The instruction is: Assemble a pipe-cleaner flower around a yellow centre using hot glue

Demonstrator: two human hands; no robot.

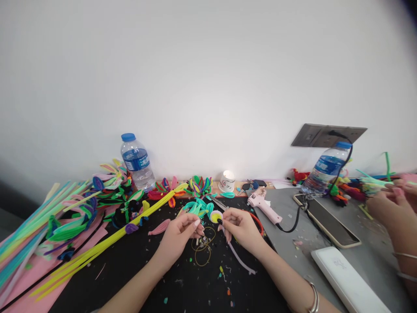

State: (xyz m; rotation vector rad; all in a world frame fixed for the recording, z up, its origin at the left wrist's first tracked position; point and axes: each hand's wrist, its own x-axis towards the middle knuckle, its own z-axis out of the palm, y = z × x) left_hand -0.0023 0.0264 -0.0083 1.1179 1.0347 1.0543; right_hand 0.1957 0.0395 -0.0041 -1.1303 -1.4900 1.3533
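My right hand (239,227) pinches a small round piece (216,216) with a white rim, yellow middle and black part; a pale lilac pipe cleaner (239,257) hangs below those fingers. Left of it, my left hand (184,230) is closed, thumb against fingertips, and anything between them is too small to make out. The two hands are apart. Just beyond them lie turquoise pipe cleaner loops (197,208). Thin rubber bands (202,255) and small scraps lie on the black mat (130,269) between and below my hands.
Pipe cleaner bundles (97,250) and flowers fill the left. Behind stand a water bottle (138,163) and paper cup (227,181). At right are a glue gun (264,206), phone (329,221), white box (347,278), second bottle (326,169) and another person's hands (389,211).
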